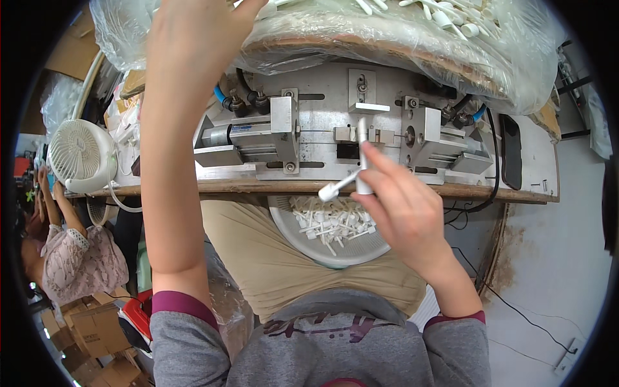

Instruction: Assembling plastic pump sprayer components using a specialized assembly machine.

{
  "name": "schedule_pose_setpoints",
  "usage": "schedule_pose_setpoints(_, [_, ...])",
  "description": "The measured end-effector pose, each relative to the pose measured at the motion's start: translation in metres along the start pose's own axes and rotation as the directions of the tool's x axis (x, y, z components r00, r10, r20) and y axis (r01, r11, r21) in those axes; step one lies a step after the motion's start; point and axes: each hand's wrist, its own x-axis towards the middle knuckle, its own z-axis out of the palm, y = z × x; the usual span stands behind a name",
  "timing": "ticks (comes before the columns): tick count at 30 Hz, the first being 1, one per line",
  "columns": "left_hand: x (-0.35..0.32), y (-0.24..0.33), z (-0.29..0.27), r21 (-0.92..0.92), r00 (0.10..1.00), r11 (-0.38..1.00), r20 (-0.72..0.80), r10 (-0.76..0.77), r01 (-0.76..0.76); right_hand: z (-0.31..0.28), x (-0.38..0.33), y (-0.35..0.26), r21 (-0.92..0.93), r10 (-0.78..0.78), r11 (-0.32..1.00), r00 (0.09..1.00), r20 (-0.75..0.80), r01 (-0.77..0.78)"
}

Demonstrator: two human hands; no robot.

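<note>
The right hand (407, 211) holds white sticks (329, 192) in a narrow grip between clamp (385, 136) and basket (332, 258); a loose pinch might drop one; I cannot tell the grip of the left hand (193, 32).

Along the desk's (540, 155) rear I see plastic sheeting (361, 33) spread from side to side, with loose pieces (459, 19) on it toward the right. Before it, midway along the desk, stands a bracket (363, 95); just in front of that is a small block (385, 136), between a left cylinder unit (284, 126) and a right cylinder unit (420, 137). I have a phone (511, 149) lying near the right edge, beyond the right unit. A fan (82, 155) stands far left, near the front edge. Below the middle of that edge, a basin (336, 261) rests at the lap, with small parts (330, 222) in it. Past the desk's left end is another person (84, 261), with cartons (97, 329) nearer me.
</note>
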Motion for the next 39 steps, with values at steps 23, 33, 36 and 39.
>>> schedule_pose_setpoints(23, [-0.096, 0.043, -0.027, -0.531, 0.964, 0.837, 0.267, 0.017, 0.132, 0.005, 0.021, 0.004, -0.223, -0.150, 0.959, 0.982, 0.114, 0.173])
schedule_pose_setpoints(33, [-0.138, 0.069, 0.018, -0.254, 0.925, 0.966, 0.357, 0.130, -0.038, -0.026, 0.002, 0.009, 0.382, 0.135, 0.917, 0.990, -0.035, -0.111])
schedule_pose_setpoints(36, [-0.138, 0.070, 0.022, -0.219, 0.928, 0.975, 0.355, 0.116, -0.038, -0.019, -0.013, 0.018, 0.600, 0.181, 0.789, 0.983, -0.018, -0.134])
schedule_pose_setpoints(39, [-0.135, 0.070, 0.023, -0.213, 0.929, 0.976, 0.348, 0.123, -0.050, -0.016, -0.020, 0.018, 0.747, 0.195, 0.653, 0.981, -0.005, -0.126])
